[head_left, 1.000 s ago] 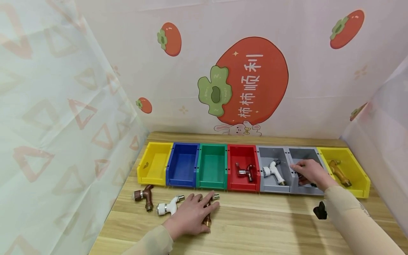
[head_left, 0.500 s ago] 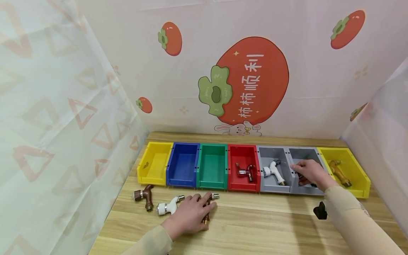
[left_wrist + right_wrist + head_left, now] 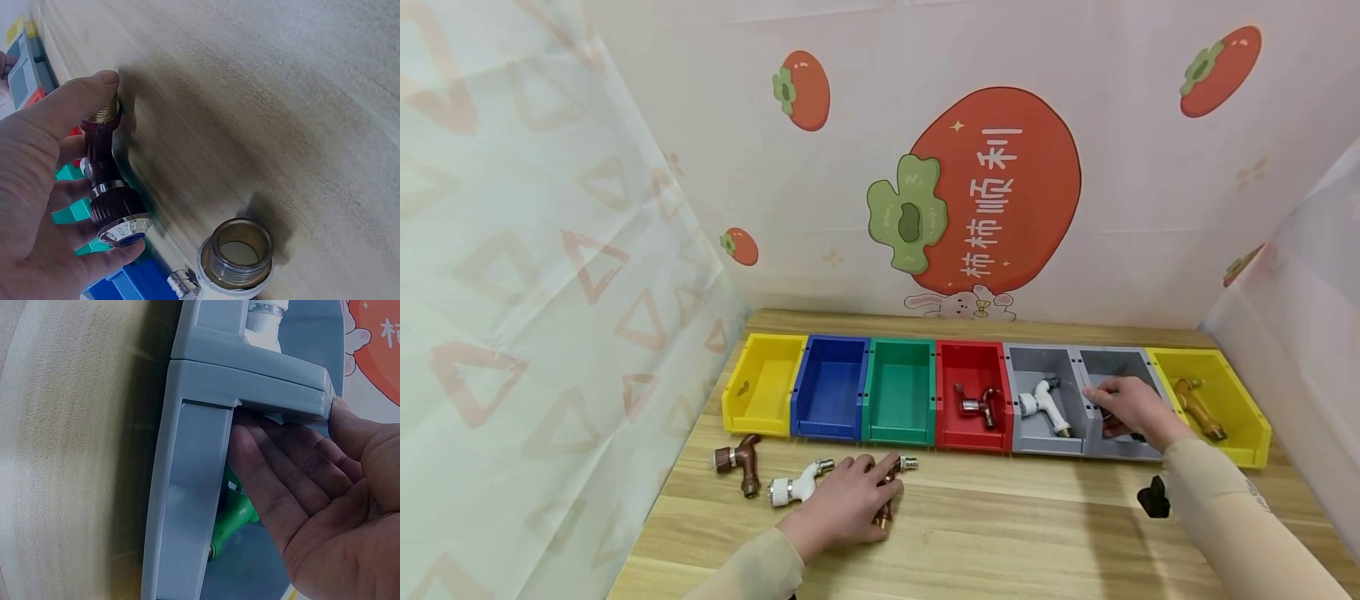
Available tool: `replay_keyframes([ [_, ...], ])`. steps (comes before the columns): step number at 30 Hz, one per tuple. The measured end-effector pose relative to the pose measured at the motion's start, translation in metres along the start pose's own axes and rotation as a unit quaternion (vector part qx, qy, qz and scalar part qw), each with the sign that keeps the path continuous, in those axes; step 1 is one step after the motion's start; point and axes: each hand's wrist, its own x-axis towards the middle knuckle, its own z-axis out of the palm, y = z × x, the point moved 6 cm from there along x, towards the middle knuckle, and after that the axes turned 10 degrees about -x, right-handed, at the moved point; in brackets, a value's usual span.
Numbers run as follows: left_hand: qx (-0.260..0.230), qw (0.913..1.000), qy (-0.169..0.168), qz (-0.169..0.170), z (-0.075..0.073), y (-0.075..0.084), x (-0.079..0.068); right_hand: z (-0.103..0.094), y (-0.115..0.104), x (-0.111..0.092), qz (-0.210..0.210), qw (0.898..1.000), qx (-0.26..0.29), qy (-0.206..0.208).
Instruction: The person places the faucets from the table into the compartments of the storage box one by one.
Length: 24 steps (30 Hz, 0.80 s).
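My left hand (image 3: 842,504) grips a dark brown tap (image 3: 101,147) on the table, thumb at its brass threaded end and fingers around the ribbed knob. Just left of it in the head view lies a white tap (image 3: 790,490), partly hidden by the hand. A reddish-brown tap (image 3: 747,462) lies farther left. At the right, my right hand (image 3: 1131,404) pinches the side wall of the right-hand grey bin (image 3: 200,487), thumb on the rim and fingers inside. Below those fingers, a green tap (image 3: 234,515) shows inside that bin, mostly covered in the head view.
A row of bins spans the table's back: yellow (image 3: 767,379), blue (image 3: 831,383), green (image 3: 901,383), red (image 3: 970,362), two grey, then yellow (image 3: 1232,392). A dark red tap (image 3: 979,406), a white tap (image 3: 1047,406) and an ochre tap (image 3: 1199,410) lie in bins. Printed sheets enclose the table.
My left hand has shifted slightly left, with the brown tap moving a little with it. The right hand holds its place at the grey bin.
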Motion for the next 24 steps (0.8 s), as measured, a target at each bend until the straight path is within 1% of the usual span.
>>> replay_keyframes([
  [7, 0.029, 0.9987, 0.023, 0.036, 0.0011, 0.0013, -0.0004, 0.0005, -0.0009, -0.001, -0.003, 1.0, -0.002, -0.001],
  [14, 0.029, 0.996, 0.052, 0.066, 0.0016, 0.0028, -0.0021, 0.0006, -0.0006, -0.0006, 0.0, 1.0, -0.007, 0.001],
  [18, 0.024, 0.9947, 0.068, 0.073, -0.0003, 0.0022, -0.0022, 0.0007, -0.0007, -0.0002, 0.003, 1.0, -0.007, 0.001],
  [24, 0.029, 0.9929, 0.086, 0.078, -0.0079, 0.0028, -0.0021, 0.0008, -0.0005, -0.0005, 0.004, 1.0, -0.006, 0.002],
])
